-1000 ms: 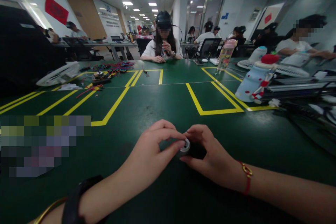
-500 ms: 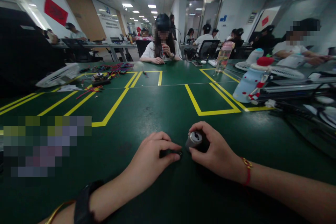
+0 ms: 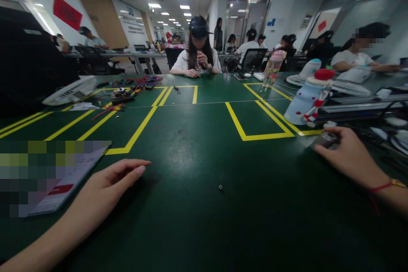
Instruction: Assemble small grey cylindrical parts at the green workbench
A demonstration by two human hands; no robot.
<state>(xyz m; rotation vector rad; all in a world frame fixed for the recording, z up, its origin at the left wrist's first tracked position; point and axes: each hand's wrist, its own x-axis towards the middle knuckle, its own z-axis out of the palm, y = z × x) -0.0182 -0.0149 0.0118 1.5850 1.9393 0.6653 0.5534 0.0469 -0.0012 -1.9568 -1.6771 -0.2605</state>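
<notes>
At the right, my right hand [image 3: 353, 153] is closed around a short grey metal cylinder [image 3: 325, 139], much like a small motor; motion blurs it. The blue bottle with a red cap is just beyond this hand. On the left, my left hand [image 3: 116, 182] hovers low over the table with fingers stretched out and nothing between them, beside a flat panel [image 3: 68, 189] that is partly pixelated. A tiny dark round part with a pale centre [image 3: 220, 188] lies alone on the green table [image 3: 185, 216], between my hands and apart from both.
Wires [image 3: 143, 83] and a white fan [image 3: 70, 90] lie at the back left. The blue bottle [image 3: 301, 100], a clear bottle [image 3: 273, 70], and black bars with cables [image 3: 357, 110] stand on the right. Yellow tape [image 3: 267, 137] marks the tabletop. A person [image 3: 197, 51] sits opposite.
My right hand has carried the metal cylinder far to the right. My left hand has let go of the tiny part, leaving it on the table, and moved left.
</notes>
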